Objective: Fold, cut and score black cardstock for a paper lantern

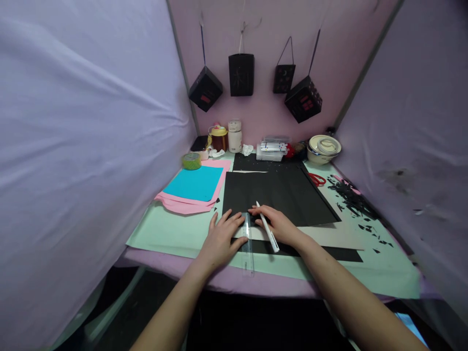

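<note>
Left hand [223,236] was spread flat on the clear ruler [247,243] over black paper [278,195] near the desk's front edge; right hand [276,225] pinched a white pen [267,226], tip seemingly at the ruler. Light pressure could've let the ruler skid, skewing the line.

A clear plastic ruler [247,243] lies lengthwise across the near edge of a large black paper sheet [281,192]. A white pen [267,227], probably capped, slants over the sheet's near edge.
</note>
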Demonstrator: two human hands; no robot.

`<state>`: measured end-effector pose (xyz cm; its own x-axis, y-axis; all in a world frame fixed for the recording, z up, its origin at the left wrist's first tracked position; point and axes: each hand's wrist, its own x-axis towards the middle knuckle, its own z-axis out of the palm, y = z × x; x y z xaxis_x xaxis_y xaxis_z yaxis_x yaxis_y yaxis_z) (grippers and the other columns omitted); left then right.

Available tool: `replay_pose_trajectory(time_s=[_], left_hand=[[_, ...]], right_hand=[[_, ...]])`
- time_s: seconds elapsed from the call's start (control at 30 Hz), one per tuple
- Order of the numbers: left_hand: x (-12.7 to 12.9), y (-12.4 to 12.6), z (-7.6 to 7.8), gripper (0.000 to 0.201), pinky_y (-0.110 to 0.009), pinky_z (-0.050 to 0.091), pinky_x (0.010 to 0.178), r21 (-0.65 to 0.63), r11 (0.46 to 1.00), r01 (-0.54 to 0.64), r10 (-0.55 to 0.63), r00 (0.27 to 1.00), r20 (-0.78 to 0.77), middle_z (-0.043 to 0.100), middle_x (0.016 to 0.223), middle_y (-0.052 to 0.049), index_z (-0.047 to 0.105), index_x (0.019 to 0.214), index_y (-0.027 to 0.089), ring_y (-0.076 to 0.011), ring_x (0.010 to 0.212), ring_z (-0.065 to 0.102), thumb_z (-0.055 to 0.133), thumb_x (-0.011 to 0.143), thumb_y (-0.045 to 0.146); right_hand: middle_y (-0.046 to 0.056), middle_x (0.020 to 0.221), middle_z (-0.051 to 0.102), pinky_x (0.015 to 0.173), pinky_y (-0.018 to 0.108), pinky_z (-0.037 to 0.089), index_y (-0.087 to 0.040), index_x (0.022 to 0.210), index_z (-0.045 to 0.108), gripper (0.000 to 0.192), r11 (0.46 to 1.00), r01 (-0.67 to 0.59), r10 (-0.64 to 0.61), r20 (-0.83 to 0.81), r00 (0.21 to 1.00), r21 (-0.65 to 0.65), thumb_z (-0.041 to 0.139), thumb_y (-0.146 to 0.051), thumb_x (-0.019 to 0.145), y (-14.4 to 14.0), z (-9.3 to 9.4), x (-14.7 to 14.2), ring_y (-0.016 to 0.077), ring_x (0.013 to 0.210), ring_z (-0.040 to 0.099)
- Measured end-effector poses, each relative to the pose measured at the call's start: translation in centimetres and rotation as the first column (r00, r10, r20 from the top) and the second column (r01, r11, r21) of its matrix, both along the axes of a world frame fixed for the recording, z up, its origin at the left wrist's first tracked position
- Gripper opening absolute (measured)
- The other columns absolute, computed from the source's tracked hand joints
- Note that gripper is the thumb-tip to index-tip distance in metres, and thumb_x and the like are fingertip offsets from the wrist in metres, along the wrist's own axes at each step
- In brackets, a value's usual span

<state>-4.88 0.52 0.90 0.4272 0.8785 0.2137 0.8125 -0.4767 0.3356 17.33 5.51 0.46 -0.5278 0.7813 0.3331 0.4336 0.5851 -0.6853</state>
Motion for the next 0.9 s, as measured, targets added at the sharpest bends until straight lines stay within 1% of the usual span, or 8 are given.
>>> replay_pose_trajectory(time_s=[0.43, 0.6, 0.9], left_hand=[[0.03, -0.13, -0.10, 0.051, -0.053, 0.008, 0.114, 0.026, 1.000, 0.012, -0.012, 1.000, 0.001, 0.047, 0.141, -0.003, 0.039, 0.136, 0.030, -0.0262, 0.139, 0.026, 0.054, 0.089, 0.041], [0.10, -0.26, 0.05, 0.050, -0.053, 0.008, 0.114, 0.024, 1.000, 0.011, -0.011, 1.000, -0.001, 0.048, 0.140, -0.004, 0.040, 0.136, 0.029, -0.0272, 0.138, 0.026, 0.053, 0.089, 0.041], [0.12, -0.33, 0.01, 0.050, -0.053, 0.010, 0.113, 0.033, 0.999, 0.008, -0.009, 1.000, 0.007, 0.049, 0.139, 0.000, 0.039, 0.135, 0.030, -0.0264, 0.138, 0.027, 0.054, 0.089, 0.039]], right_hand=[[0.006, 0.119, 0.063, 0.097, 0.041, 0.044, -0.026, 0.113, 0.059, 0.027, 1.000, 0.012, -0.012, 0.025, 1.000, -0.021, 0.055, -0.020, 0.086, -0.08, -0.02, 0.19, 0.0222, 0.119, 0.054], [0.007, 0.120, 0.062, 0.096, 0.040, 0.045, -0.026, 0.113, 0.059, 0.027, 1.000, 0.016, -0.015, 0.044, 0.999, -0.015, 0.055, -0.022, 0.087, -0.07, -0.05, 0.20, 0.0224, 0.119, 0.054], [0.007, 0.120, 0.062, 0.096, 0.041, 0.045, -0.026, 0.112, 0.059, 0.026, 1.000, 0.020, -0.019, 0.051, 0.999, -0.019, 0.056, -0.022, 0.086, -0.10, 0.06, 0.24, 0.0230, 0.118, 0.055]])
